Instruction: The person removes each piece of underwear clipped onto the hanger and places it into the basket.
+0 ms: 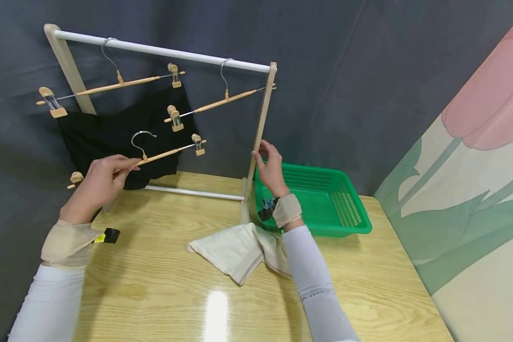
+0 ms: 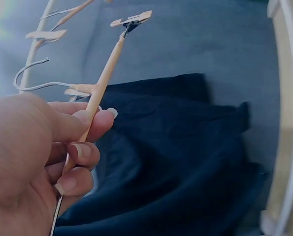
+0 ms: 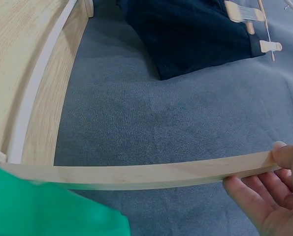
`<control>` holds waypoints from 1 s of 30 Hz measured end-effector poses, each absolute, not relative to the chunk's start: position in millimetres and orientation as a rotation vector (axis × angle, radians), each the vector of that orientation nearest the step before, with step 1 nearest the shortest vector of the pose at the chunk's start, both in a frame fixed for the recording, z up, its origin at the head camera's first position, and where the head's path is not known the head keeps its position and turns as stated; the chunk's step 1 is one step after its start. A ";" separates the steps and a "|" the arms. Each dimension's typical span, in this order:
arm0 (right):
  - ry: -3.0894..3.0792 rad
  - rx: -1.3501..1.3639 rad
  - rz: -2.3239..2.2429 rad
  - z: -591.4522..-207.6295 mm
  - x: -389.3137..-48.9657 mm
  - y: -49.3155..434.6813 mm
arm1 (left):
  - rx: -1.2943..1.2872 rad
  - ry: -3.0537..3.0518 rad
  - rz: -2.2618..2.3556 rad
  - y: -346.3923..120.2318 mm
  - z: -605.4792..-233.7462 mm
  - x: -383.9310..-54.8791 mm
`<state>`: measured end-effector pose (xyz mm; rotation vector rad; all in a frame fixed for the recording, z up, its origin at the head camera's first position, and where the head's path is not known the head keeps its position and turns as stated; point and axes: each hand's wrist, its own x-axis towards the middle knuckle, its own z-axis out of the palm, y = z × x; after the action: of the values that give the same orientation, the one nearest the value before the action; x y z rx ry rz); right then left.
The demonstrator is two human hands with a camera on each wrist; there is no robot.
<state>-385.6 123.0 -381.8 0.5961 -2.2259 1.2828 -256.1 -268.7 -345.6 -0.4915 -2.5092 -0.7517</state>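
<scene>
My left hand [image 1: 100,184] pinches the wooden bar of a clip hanger [image 1: 161,155] between thumb and fingers. Its metal hook points up, below the white top rail [image 1: 162,50], and no garment shows in its clips. With thumb and fingers on either side, my right hand [image 3: 279,196] grips the wooden side post [image 3: 136,175] of the clothes rack. Black shorts [image 1: 124,118] hang by the clips of another hanger [image 1: 124,84] at the rail's left, behind the held one. A bare clip hanger [image 1: 215,103] hangs near the rail's right end.
A green plastic basket [image 1: 325,232] stands right of the rack, behind my right wrist. Cream cloth with striped edging [image 1: 235,249] lies crumpled on the wooden table [image 1: 154,285], partly under my right forearm. A white lower bar [image 1: 196,192] runs between the rack's feet.
</scene>
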 end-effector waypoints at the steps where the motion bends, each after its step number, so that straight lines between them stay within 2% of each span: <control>1: -2.225 0.598 1.282 -382.4 -385.7 123.4 | -0.480 -2.500 -0.744 -269.7 -340.7 -257.4; 14: -2.220 0.629 1.264 -383.4 -389.0 126.0 | -0.375 -2.429 -0.710 -272.4 -289.3 -280.7; 30: -2.228 0.638 1.279 -383.7 -388.6 125.8 | -0.288 -2.444 -0.675 -251.1 -243.1 -306.3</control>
<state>-388.6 125.8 -383.7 0.6383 -2.2275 1.2793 -306.3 -251.1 -243.1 -0.2885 -2.4443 -0.6753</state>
